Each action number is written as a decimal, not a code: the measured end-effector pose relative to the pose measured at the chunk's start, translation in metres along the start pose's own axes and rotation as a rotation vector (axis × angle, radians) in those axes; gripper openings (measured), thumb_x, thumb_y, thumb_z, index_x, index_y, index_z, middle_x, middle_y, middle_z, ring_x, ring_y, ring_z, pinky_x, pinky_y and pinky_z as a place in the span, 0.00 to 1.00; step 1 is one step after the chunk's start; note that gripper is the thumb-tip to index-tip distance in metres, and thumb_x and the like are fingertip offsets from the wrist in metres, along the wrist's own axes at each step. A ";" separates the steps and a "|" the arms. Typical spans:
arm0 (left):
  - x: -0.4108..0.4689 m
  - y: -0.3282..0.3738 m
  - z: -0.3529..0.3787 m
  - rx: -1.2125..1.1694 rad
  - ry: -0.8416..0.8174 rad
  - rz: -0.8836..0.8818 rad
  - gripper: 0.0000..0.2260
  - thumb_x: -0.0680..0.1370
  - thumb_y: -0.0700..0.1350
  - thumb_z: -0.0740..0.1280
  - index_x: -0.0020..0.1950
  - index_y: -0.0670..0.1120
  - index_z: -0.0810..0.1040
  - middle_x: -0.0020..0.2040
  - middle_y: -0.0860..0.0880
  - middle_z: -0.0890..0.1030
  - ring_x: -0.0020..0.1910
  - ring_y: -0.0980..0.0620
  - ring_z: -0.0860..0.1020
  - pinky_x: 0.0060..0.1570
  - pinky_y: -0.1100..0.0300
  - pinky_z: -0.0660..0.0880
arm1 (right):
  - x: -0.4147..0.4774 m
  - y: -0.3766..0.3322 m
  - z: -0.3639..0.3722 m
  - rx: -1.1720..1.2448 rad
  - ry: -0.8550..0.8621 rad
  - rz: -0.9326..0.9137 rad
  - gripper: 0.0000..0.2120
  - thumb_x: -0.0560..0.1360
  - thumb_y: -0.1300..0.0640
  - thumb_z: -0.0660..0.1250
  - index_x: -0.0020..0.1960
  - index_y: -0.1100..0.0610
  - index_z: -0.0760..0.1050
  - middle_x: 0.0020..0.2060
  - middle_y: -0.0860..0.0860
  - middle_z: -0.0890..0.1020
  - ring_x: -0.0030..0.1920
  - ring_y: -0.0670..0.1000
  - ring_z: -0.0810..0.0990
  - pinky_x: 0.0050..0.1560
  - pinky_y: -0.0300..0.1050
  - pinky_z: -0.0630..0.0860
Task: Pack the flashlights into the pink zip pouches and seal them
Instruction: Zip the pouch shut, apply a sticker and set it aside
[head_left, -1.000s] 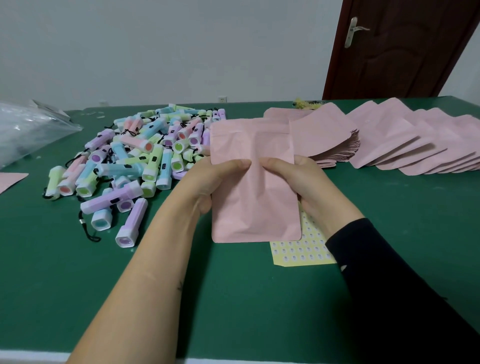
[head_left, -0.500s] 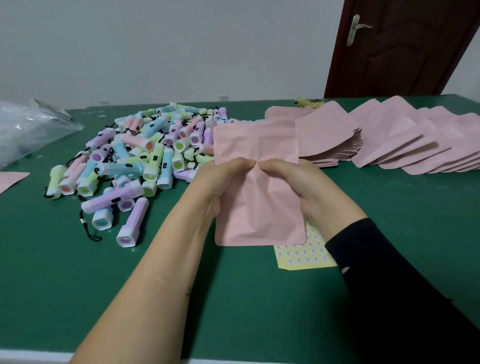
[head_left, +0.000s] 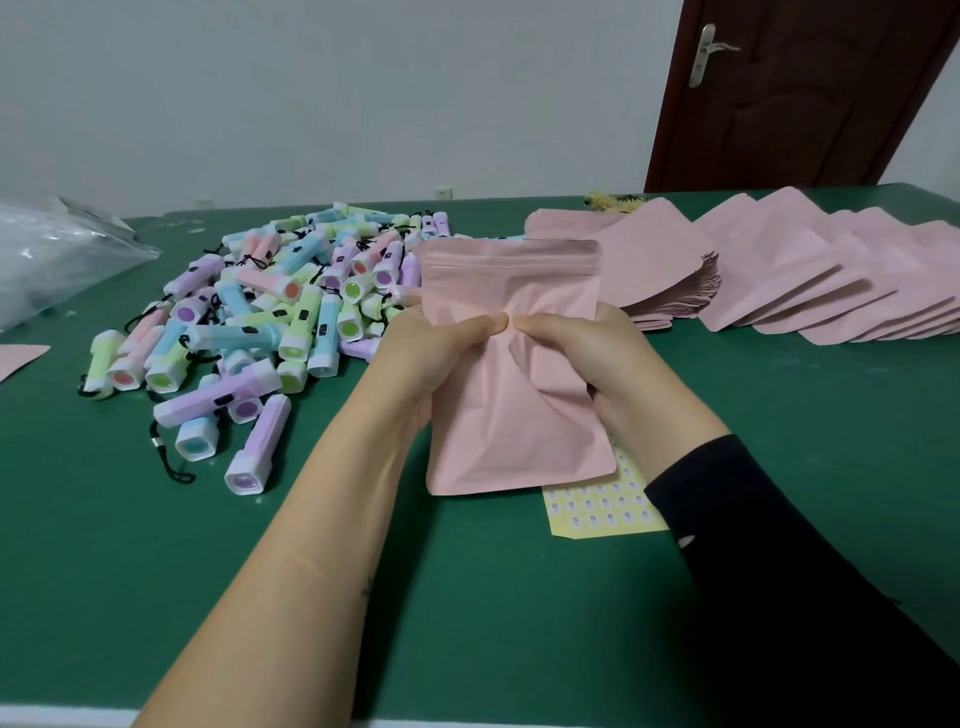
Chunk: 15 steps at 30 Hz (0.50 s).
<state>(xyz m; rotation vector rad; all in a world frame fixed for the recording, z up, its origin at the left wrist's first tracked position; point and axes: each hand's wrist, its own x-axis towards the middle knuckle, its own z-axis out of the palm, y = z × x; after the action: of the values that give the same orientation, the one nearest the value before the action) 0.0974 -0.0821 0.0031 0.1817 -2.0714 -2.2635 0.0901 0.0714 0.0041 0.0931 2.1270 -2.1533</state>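
Observation:
A pink zip pouch (head_left: 514, 415) is held upright above the green table, zip strip at the top. My left hand (head_left: 431, 358) and my right hand (head_left: 587, 353) each pinch its front face at the middle, thumbs almost touching, so the paper is creased there. A heap of pastel flashlights (head_left: 270, 322) in purple, blue, green and pink lies to the left of the pouch. Spare pink pouches (head_left: 779, 275) are stacked and fanned out at the back right.
A yellow sheet of small round stickers (head_left: 602, 509) lies under the held pouch. A clear plastic bag (head_left: 57, 260) sits at the far left, with a pink pouch corner (head_left: 18, 358) near it. The table's front edge (head_left: 62, 714) runs close below. A brown door (head_left: 795, 93) stands behind.
My two thumbs have slid together toward the pouch's middle and the front face has crumpled more. The pouch has shifted slightly right and down.

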 end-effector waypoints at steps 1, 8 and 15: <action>0.000 0.000 0.000 0.010 0.004 0.008 0.11 0.70 0.39 0.76 0.52 0.43 0.83 0.43 0.48 0.87 0.40 0.49 0.85 0.38 0.60 0.80 | 0.000 0.000 0.000 -0.012 0.015 -0.010 0.19 0.67 0.54 0.76 0.56 0.56 0.80 0.47 0.51 0.86 0.52 0.55 0.84 0.61 0.59 0.76; 0.001 -0.002 0.001 0.012 0.082 0.040 0.13 0.70 0.41 0.77 0.53 0.43 0.82 0.43 0.49 0.86 0.40 0.51 0.85 0.37 0.62 0.78 | -0.004 -0.002 0.001 -0.034 -0.045 -0.017 0.16 0.68 0.51 0.77 0.54 0.54 0.82 0.47 0.50 0.86 0.52 0.55 0.84 0.61 0.57 0.76; -0.001 -0.004 0.003 -0.048 0.038 0.030 0.09 0.70 0.38 0.77 0.48 0.44 0.83 0.41 0.47 0.86 0.39 0.50 0.85 0.35 0.62 0.78 | -0.006 -0.006 0.002 -0.131 -0.019 0.012 0.19 0.63 0.52 0.74 0.52 0.58 0.81 0.47 0.55 0.86 0.49 0.57 0.84 0.59 0.59 0.78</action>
<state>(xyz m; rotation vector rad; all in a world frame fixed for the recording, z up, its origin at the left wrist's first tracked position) 0.0984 -0.0783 -0.0005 0.1883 -1.9854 -2.2713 0.0957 0.0701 0.0113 0.0733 2.2440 -1.9939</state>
